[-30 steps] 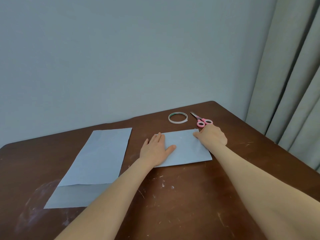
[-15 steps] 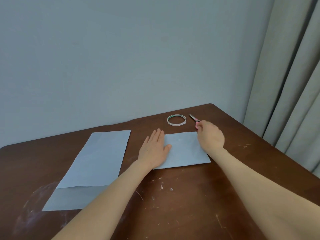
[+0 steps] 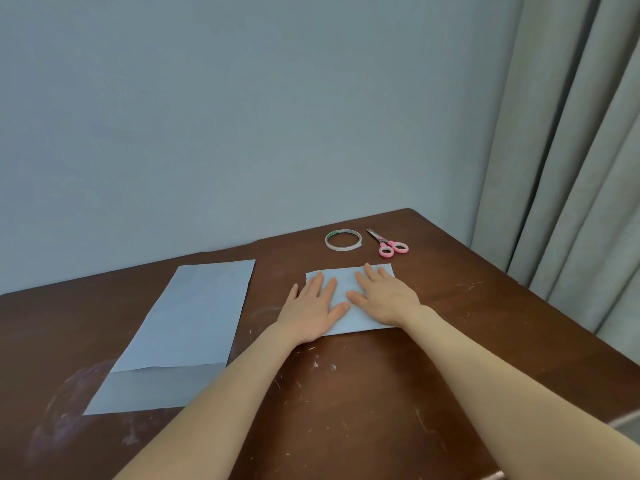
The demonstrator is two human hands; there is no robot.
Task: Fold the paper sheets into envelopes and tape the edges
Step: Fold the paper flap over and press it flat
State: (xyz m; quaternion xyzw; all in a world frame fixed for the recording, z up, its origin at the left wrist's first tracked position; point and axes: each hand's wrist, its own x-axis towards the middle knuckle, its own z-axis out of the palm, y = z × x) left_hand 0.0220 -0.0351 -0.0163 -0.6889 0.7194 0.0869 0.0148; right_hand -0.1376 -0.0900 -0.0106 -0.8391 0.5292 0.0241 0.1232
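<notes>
Brown wooden table (image 3: 363,403): scratched, bearing all items.
Folded sheet (image 3: 346,277): pale blue, at centre.
Left hand (image 3: 313,306): flat, fingers spread, pressing the sheet's left part.
Right hand (image 3: 384,297): flat, pressing its right part.
Tape roll (image 3: 343,240): at 12 o'clock of the sheet.
Scissors (image 3: 389,243): pink-handled, at 1 o'clock.
Long sheet (image 3: 187,334): at 9 o'clock, near end folded.

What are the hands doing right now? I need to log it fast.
Left hand: open, flat, pressing on the folded paper.
Right hand: open, flat on the same paper, holding nothing.
</notes>
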